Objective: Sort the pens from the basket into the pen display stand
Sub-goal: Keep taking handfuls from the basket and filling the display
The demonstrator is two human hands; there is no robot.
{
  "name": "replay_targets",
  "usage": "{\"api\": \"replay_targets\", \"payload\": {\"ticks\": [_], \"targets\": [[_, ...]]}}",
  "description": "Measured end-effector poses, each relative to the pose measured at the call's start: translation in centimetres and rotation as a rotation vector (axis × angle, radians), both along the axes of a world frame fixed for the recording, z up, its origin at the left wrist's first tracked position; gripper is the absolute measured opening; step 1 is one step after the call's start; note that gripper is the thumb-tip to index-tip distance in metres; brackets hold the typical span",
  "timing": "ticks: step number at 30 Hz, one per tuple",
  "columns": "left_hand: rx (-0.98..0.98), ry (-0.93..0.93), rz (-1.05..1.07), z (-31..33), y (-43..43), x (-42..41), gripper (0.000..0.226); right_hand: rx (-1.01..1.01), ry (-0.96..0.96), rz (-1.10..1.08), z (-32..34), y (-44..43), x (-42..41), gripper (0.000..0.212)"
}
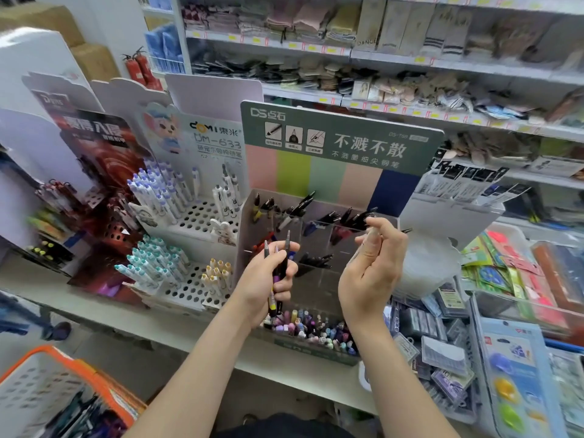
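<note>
Pens first: a loose tangle of dark ones (85, 409) lies in the orange-rimmed white plastic basket (38, 384), low and well to the left of the left hand (268, 282), so the supply is not yet used up. That hand is clenched around a bundle of slim pens with purple and yellow barrels (287, 248). Their long axes run near upright, grey tips fanned upward and slightly away, butts poking out below the palm. I judge this a holding stock, kept vertical so single pens can be drawn off. The right hand (369, 270), level with the left and apart from it, has its fingers curled, pinching a pale slender pen (373, 237) at the fingertips. Blur hides which end leads, though it seems angled up toward the stand. Just beyond both hands stands the green-headed cardboard pen display stand (341, 134) with clear compartments, where black-capped pens (316, 259) lean rightward, clips up — likely the pose each new pen should copy. Farther off, past the stand, run blurred shop shelves (410, 58).
</note>
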State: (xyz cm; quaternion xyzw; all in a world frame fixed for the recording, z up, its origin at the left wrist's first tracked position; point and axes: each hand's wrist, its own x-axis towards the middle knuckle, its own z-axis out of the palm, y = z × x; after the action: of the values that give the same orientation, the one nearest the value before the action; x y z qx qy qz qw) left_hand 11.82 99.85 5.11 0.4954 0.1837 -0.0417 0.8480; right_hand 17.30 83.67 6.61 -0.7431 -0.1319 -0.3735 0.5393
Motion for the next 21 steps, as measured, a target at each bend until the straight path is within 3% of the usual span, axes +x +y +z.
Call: {"api": "replay_targets", "payload": {"ticks": [6, 12, 17, 21], "targets": [[-0.034, 0.079, -0.052, -0.5, -1.1, 0.5, 0.024, -0.015, 0.061, 0.04, -1.8, -1.4, -0.6, 0.02], [0.114, 0.112, -0.223, -0.4, -2.0, 0.2, 0.049, -0.113, 0.129, 0.112, -2.6, -0.7, -1.5, 0.022], [0.307, 0.101, -0.273, -0.3, -3.1, 0.8, 0.048, -0.128, 0.186, 0.088, -2.9, -0.5, -1.6, 0.022], [0.351, 0.06, -0.24, -0.4, -3.4, 1.4, 0.053, -0.102, 0.206, 0.068, -3.2, -0.8, -1.4, 0.025]]}}
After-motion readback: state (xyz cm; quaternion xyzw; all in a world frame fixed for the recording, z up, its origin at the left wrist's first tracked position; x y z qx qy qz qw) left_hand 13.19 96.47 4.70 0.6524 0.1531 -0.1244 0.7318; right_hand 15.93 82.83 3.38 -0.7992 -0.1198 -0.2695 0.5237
